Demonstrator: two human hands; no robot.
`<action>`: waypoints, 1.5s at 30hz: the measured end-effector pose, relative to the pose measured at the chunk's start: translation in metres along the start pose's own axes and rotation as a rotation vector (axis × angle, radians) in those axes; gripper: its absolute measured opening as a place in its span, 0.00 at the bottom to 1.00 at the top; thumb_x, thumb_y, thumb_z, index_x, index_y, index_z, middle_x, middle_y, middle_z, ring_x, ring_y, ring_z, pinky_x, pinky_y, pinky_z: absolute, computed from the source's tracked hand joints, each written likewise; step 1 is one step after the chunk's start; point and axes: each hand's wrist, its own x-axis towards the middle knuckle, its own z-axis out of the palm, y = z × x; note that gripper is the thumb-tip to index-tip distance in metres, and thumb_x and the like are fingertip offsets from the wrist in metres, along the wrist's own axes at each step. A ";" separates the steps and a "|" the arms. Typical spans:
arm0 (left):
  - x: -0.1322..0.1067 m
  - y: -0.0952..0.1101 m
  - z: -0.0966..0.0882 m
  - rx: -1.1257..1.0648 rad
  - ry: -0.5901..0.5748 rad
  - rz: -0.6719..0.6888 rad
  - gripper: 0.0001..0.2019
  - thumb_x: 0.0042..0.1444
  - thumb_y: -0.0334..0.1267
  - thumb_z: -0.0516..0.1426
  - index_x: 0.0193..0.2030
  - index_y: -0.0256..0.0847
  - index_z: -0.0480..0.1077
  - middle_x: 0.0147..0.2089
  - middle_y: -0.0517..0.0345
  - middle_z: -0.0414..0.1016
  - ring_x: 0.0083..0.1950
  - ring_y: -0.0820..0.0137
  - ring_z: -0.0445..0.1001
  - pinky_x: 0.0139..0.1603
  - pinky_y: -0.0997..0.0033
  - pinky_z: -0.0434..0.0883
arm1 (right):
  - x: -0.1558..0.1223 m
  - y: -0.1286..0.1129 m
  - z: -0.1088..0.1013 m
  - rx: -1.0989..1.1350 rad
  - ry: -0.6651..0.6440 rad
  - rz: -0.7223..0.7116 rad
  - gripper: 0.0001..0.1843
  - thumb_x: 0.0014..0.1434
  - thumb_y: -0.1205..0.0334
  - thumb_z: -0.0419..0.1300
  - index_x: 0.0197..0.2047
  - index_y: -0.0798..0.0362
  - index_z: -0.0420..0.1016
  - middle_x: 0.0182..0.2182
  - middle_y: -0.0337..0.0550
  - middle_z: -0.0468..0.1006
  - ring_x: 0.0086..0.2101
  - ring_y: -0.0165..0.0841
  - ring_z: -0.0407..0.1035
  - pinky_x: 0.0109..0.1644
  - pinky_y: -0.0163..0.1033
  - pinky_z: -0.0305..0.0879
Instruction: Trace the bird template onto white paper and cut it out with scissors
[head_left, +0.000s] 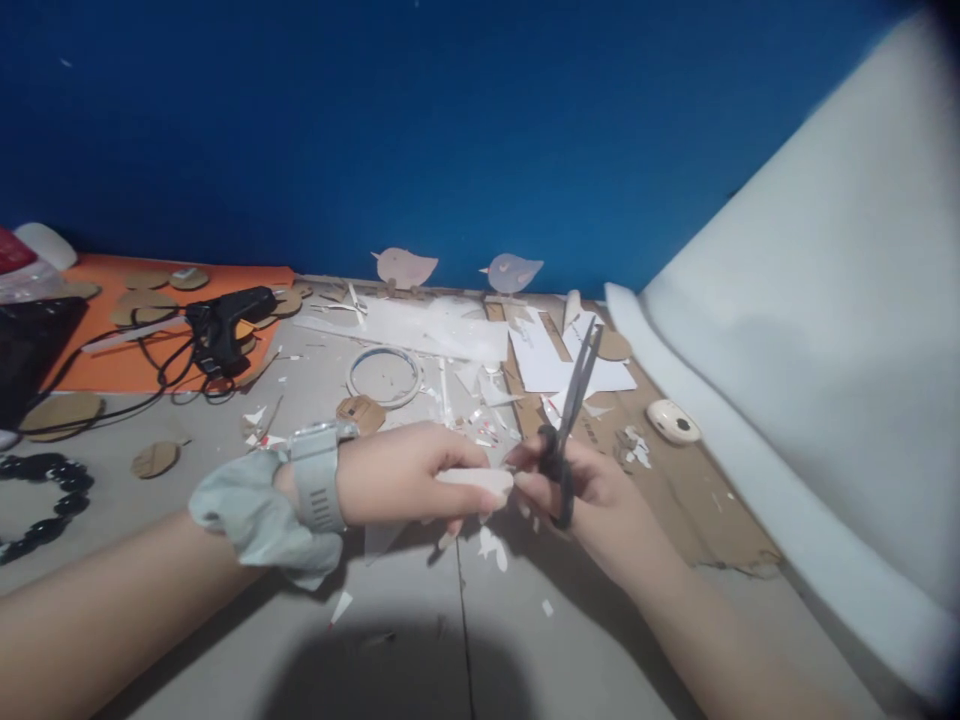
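Between the thumb and fingers of my left hand (405, 468) is a small white strip (471, 479), perhaps paper; its exact kind I cannot make out. Black-handled scissors (580, 385) hang on the fingers of my right hand (607, 495), blades pointing up and away from me. The fingertips of that same hand meet the right end of the strip. Below my hands lie small white cut-outs (493, 548) on the grey floor. White and red scraps (484, 425) are scattered just beyond them. My left palm is hidden from view.
Two paper birds, one pink (406, 268) and one lilac (514, 272), stand by the blue wall (450, 120). A black glue gun (225, 325) rests on an orange sheet (97, 350). Around are a tape roll (384, 377), flat cardboard (690, 510) and a cream case (673, 421).
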 end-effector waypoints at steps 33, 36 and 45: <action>0.006 -0.006 0.040 -0.108 0.774 0.212 0.16 0.63 0.41 0.47 0.27 0.39 0.66 0.24 0.65 0.66 0.27 0.78 0.66 0.31 0.77 0.63 | -0.013 -0.005 -0.006 -0.053 -0.447 -0.012 0.21 0.63 0.45 0.47 0.33 0.55 0.64 0.24 0.37 0.66 0.23 0.24 0.56 0.26 0.30 0.54; 0.006 -0.007 0.041 -0.062 0.813 0.250 0.14 0.62 0.39 0.48 0.26 0.39 0.65 0.24 0.65 0.66 0.26 0.78 0.65 0.30 0.78 0.62 | -0.014 -0.003 -0.005 -0.066 -0.451 0.023 0.20 0.62 0.45 0.47 0.34 0.55 0.64 0.25 0.37 0.66 0.24 0.24 0.56 0.26 0.30 0.52; 0.005 -0.010 0.041 -0.031 0.801 0.254 0.13 0.63 0.39 0.47 0.28 0.39 0.64 0.25 0.66 0.66 0.27 0.78 0.66 0.32 0.78 0.63 | -0.013 0.000 -0.005 0.028 -0.517 -0.028 0.25 0.59 0.39 0.47 0.36 0.55 0.64 0.25 0.37 0.64 0.25 0.26 0.55 0.26 0.31 0.52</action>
